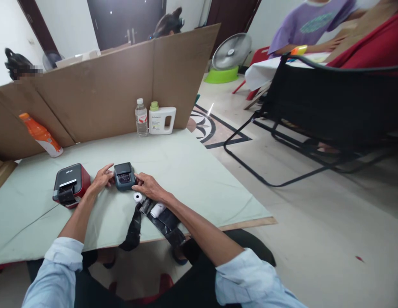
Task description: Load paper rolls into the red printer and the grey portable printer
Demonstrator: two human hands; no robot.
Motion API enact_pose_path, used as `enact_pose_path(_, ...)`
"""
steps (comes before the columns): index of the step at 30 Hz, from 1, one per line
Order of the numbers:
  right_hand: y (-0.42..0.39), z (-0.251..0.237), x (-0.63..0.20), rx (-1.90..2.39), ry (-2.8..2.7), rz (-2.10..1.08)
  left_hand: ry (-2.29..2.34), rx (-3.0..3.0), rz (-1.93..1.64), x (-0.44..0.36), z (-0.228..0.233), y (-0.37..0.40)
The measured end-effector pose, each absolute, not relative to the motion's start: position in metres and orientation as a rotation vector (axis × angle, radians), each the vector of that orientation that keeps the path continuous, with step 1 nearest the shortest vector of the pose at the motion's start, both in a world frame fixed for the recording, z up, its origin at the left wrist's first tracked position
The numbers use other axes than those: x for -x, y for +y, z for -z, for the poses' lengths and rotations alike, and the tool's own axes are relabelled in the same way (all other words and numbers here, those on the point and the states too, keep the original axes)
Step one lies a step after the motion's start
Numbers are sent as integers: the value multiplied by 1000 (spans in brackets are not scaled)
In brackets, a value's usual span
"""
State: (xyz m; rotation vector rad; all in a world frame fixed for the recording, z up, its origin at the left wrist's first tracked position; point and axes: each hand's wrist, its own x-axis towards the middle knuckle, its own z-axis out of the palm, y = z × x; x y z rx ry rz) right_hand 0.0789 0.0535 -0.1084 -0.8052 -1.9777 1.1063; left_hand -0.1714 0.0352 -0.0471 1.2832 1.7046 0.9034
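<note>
A small dark printer [124, 176] is held between both hands near the front edge of the counter [192, 171], a little left of its middle. The left hand [101, 179] is laid against the printer's left side, its fingers [108, 167] curled lightly round the upper corner; the right hand [147, 185] is pressed to the right side, fingertips touching the casing. Neither hand is clenched; the device is steadied rather than lifted, and it rests flat on the counter. Its top face is turned upward, and whether its lid is open cannot be told.

Just in front of the printer, at the front edge, a small paper roll [138, 197] stands on end, with a second white roll [158, 209] lying on black wrapping [167, 222] that hangs over the edge. A red and black printer [70, 184] sits to the left, apart from the hands.

The step in hand is judged to be the handling of the printer's paper bay. A next move would call for one hand to be freed for a roll while the body is kept still by the other.
</note>
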Motion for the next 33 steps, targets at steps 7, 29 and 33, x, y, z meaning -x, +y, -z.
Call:
enact_pose_path(7,54,105,-80,793,-1979,-1132,1481,-1578,-903,182,43,39)
enact_pose_path(29,57,105,-82,821,-1977,-1197,1980,-1545,-835,156,20,76)
enact_pose_path(33,56,102,-83,817,-1995,-1186,1983,-1778,-871,167,24,52)
